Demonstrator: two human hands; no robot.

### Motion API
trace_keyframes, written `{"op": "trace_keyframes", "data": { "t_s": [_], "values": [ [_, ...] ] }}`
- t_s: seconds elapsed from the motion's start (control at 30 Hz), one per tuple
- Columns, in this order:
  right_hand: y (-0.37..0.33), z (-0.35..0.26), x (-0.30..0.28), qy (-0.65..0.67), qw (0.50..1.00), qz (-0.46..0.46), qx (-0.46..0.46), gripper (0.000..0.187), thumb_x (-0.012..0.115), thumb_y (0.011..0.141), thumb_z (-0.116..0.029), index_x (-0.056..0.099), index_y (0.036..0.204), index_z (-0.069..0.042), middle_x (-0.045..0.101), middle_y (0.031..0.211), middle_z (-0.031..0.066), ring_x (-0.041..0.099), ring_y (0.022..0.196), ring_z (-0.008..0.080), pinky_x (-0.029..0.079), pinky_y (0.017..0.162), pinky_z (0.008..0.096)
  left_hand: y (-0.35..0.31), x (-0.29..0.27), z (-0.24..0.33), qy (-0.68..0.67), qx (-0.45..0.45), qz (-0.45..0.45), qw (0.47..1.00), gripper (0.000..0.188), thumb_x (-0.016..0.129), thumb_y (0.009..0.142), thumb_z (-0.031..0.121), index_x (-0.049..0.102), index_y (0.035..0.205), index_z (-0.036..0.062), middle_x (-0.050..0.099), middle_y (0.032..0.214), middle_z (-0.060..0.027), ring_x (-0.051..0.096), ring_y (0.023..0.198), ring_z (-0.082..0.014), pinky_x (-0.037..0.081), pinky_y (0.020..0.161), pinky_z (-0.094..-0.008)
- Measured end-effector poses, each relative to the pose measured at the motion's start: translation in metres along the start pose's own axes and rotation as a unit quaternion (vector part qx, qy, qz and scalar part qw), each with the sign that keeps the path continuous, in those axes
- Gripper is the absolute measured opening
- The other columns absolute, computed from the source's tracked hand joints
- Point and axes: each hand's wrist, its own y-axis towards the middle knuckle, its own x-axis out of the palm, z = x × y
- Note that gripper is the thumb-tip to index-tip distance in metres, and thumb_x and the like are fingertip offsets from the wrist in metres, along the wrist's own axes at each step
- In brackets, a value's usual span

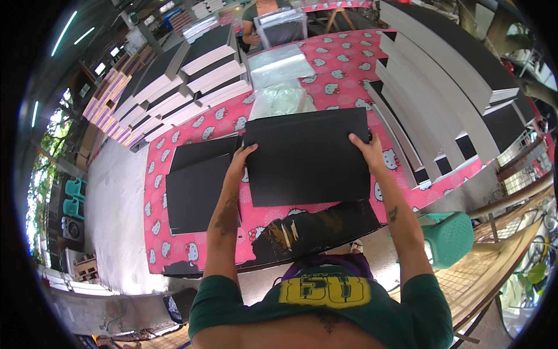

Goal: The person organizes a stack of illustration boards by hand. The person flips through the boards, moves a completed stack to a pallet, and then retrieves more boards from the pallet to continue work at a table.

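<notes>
A large black rectangular board (pixel 308 160) lies before me, gripped at its two sides. My left hand (pixel 241 160) is closed on its left edge, thumb on top and fingers hidden beneath. My right hand (pixel 369 150) holds the upper right edge the same way. Another black edge shows along the board's far side, so more than one sheet may be there. To the left, a second group of black boards (pixel 200 192) rests on the pink patterned tablecloth (pixel 158 218), slightly fanned. Below the held board, the table's near edge has a worn black covering (pixel 314 232).
Tall stacks of black-topped white boards stand at the far left (pixel 192 75) and on the right (pixel 447 87). Clear plastic sheets (pixel 279 70) lie beyond the board. Across the table, a person (pixel 264 17) is beside a plastic-wrapped pack (pixel 282 29). A green stool (pixel 450 239) stands at right.
</notes>
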Motion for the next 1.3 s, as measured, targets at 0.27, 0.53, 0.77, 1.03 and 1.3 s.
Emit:
{"op": "trace_keyframes", "data": {
  "t_s": [0.27,0.53,0.77,1.03,1.3],
  "values": [
    [-0.112,0.004,-0.069,0.118,0.979,-0.109,-0.127,0.101,0.091,0.067,-0.012,0.029,0.146,-0.005,0.047,0.140,0.0103,0.042,0.134,0.0240,0.029,0.115,0.0384,-0.118,0.001,0.020,0.024,0.104,-0.063,0.992,0.069,0.072,0.070,0.001,0.050,0.135,-0.0026,0.061,0.124,-0.0103,0.057,0.117,-0.0248,0.046,0.098,-0.0355],
    [-0.130,-0.005,-0.071,0.154,0.982,-0.114,-0.005,0.104,0.088,0.068,-0.017,0.029,0.153,-0.005,0.051,0.137,0.0083,0.043,0.134,0.0220,0.029,0.113,0.0361,-0.133,0.025,-0.021,-0.130,0.102,0.030,0.986,0.052,0.064,0.067,-0.004,0.058,0.119,-0.0002,0.064,0.106,-0.0070,0.061,0.095,-0.0199,0.049,0.083,-0.0332],
    [-0.135,-0.022,-0.094,0.113,0.983,-0.143,-0.035,0.104,0.089,0.067,-0.020,0.031,0.152,-0.006,0.048,0.140,0.0069,0.042,0.133,0.0207,0.030,0.113,0.0361,-0.163,0.021,-0.031,-0.068,0.057,0.027,0.996,0.050,0.066,0.069,-0.002,0.059,0.118,0.0022,0.063,0.100,-0.0065,0.061,0.088,-0.0170,0.050,0.073,-0.0317],
    [-0.129,-0.016,-0.090,0.086,0.977,-0.158,-0.117,0.107,0.092,0.064,-0.015,0.032,0.151,-0.009,0.049,0.139,0.0056,0.042,0.133,0.0204,0.032,0.111,0.0372,-0.168,-0.008,-0.018,0.106,0.063,-0.013,0.992,0.080,0.081,0.066,0.014,0.049,0.137,0.0014,0.060,0.122,-0.0093,0.058,0.113,-0.0231,0.046,0.097,-0.0367],
    [-0.138,-0.010,-0.101,0.071,0.981,-0.143,-0.107,0.106,0.093,0.063,-0.013,0.033,0.151,-0.009,0.049,0.139,0.0060,0.043,0.133,0.0202,0.032,0.112,0.0378,-0.188,0.183,0.139,0.518,0.418,-0.016,0.746,0.115,0.087,0.063,0.050,0.031,0.150,-0.0006,0.043,0.143,-0.0234,0.041,0.135,-0.0375,0.027,0.115,-0.0486]
  ]
}}
